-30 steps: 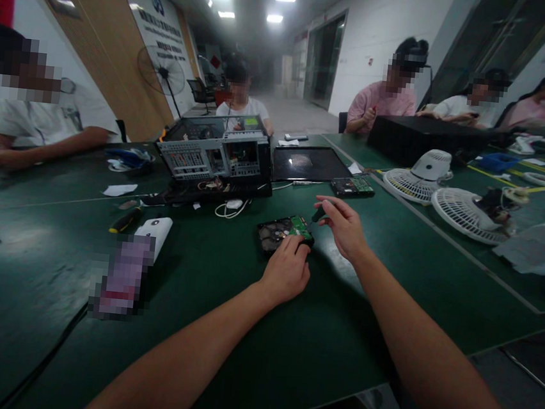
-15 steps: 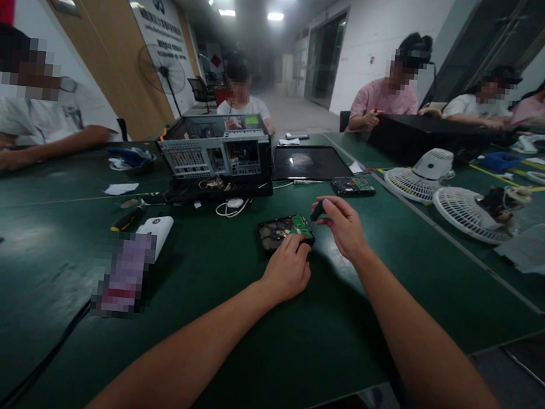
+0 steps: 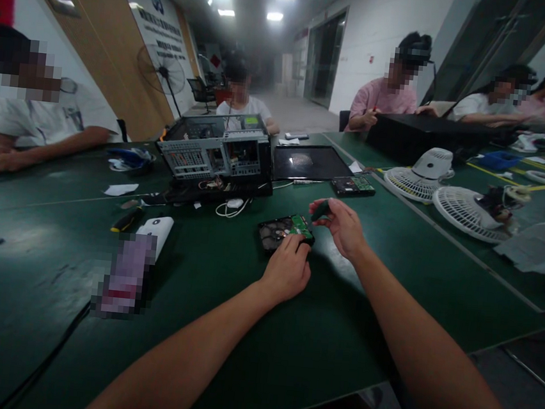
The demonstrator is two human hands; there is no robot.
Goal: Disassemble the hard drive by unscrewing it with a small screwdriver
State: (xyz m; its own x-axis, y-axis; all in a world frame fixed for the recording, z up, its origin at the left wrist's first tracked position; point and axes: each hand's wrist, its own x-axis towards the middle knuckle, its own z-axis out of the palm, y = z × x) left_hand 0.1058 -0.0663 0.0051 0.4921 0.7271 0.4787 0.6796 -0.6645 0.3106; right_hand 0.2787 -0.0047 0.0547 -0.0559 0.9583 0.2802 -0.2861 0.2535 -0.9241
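A hard drive (image 3: pixel 277 231) lies on the green table, its green circuit board facing up. My left hand (image 3: pixel 288 267) is closed on the drive's near right edge, fingertips over the board's corner. Just right of and above the drive, my right hand (image 3: pixel 342 227) holds a small dark green piece (image 3: pixel 321 210) between thumb and fingers. The fingers partly cover that piece, so I cannot tell its kind. A second hard drive (image 3: pixel 353 185) lies farther back, beyond my right hand.
An opened computer case (image 3: pixel 216 160) stands behind, beside a black panel (image 3: pixel 310 162). At left are a yellow-black screwdriver (image 3: pixel 127 219) and a white power bank-like object (image 3: pixel 157 229). Fan parts (image 3: pixel 467 213) lie at right. Several co-workers sit around the table.
My right hand's fingers have shifted slightly and turned around the small dark green piece. My left hand and the hard drive have stayed in place.
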